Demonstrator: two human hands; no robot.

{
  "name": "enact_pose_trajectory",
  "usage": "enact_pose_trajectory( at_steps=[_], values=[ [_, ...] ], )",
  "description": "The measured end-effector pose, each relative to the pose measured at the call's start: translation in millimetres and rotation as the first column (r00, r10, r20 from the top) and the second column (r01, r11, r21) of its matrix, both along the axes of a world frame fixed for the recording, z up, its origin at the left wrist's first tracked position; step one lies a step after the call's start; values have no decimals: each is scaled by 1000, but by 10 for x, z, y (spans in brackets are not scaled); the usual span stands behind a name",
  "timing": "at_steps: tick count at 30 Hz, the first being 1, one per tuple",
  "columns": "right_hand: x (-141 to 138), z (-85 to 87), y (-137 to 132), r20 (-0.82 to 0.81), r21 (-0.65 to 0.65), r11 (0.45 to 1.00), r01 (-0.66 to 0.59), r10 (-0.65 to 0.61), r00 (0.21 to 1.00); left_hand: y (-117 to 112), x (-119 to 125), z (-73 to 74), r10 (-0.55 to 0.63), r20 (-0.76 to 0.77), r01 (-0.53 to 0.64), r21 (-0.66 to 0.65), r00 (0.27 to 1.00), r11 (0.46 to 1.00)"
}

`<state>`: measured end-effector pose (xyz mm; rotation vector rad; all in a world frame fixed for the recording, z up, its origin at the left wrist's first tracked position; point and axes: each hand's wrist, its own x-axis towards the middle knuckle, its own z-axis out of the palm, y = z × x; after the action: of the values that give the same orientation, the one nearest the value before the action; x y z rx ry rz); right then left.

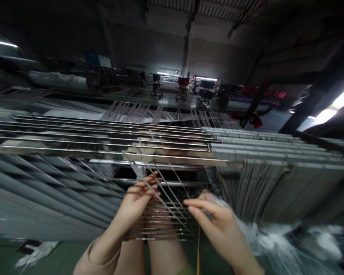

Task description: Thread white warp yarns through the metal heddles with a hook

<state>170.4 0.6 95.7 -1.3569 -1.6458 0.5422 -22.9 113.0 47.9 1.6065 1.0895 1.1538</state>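
I look down at a loom frame with several horizontal steel bars [103,143] carrying thin metal heddle wires. My left hand [139,198] has its fingers curled round a few slanting heddle wires [166,196] in the gap between two packs. My right hand [210,217] is pinched on fine white threads [218,200] beside the dense pack of heddles [275,187] on the right. A thin yellowish hook rod [198,248] hangs below my right hand. My knees show under the wires.
A slanted mass of heddles [46,191] fills the left. White yarn ends [289,238] lie bunched at lower right. Warp threads [166,112] fan away behind the frame. Carts and machines stand on the dim factory floor beyond.
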Motion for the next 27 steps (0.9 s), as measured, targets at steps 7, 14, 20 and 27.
enact_pose_trajectory(
  at_steps=[7, 14, 20, 27],
  values=[
    [-122, 60, 144, 94, -81, 994, -78, 86, 992, -422, -95, 230, -147, -46, 145, -59, 988, 988],
    [-145, 72, 157, 58, -136, 988, -77, 85, 995, -637, -16, 141, -131, -287, 171, 121, 949, 978],
    [-205, 61, -17, 19, -86, 981, -172, 175, 984, -610, -12, 213, -81, 163, 118, -231, 983, 966],
    [-202, 64, 47, 27, -155, 956, -249, 256, 966, -654, 15, 323, -261, -52, 261, -11, 964, 965]
  ],
)
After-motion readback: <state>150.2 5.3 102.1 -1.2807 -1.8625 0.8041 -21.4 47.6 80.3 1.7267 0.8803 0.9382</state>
